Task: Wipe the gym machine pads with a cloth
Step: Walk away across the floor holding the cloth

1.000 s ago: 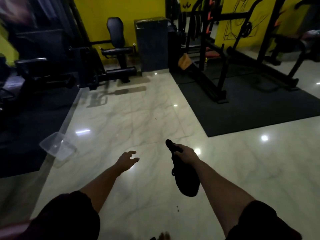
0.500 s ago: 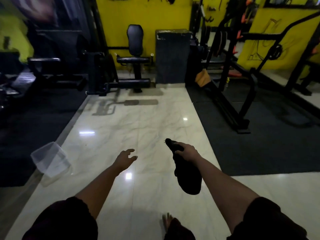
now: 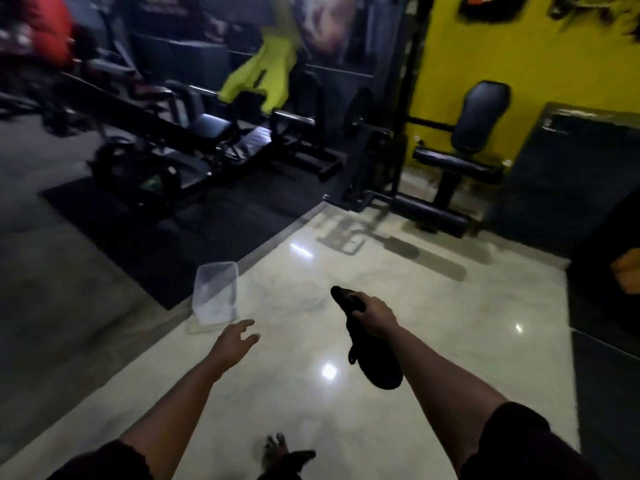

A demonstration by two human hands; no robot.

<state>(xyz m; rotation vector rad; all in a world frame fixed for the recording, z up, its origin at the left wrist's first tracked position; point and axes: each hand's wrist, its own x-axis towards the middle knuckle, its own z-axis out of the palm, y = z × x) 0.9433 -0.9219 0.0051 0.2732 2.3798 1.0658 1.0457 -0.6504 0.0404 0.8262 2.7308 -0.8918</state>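
Note:
My right hand (image 3: pixel 375 317) grips a dark cloth (image 3: pixel 374 358) that hangs down below the fist over the marble floor. My left hand (image 3: pixel 235 341) is held out in front of me with relaxed, spread fingers and holds nothing. A seated machine with a black back pad (image 3: pixel 483 114) and a black seat pad (image 3: pixel 457 164) stands against the yellow wall at the upper right, well beyond both hands. A leg roller pad (image 3: pixel 429 211) lies low at its base. A dark bench pad (image 3: pixel 207 128) shows on the machines at the upper left, blurred.
A clear plastic tub (image 3: pixel 216 299) sits on the floor just ahead of my left hand, at the edge of a black rubber mat (image 3: pixel 194 223). A barbell rack (image 3: pixel 301 116) with plates stands behind it. A dark cabinet (image 3: pixel 581 161) fills the right. My foot (image 3: pixel 277 448) shows below.
The view has swung left and closer: the seated machine moved to the upper right and the tub now lies just ahead of my left hand. My right hand still holds the cloth.

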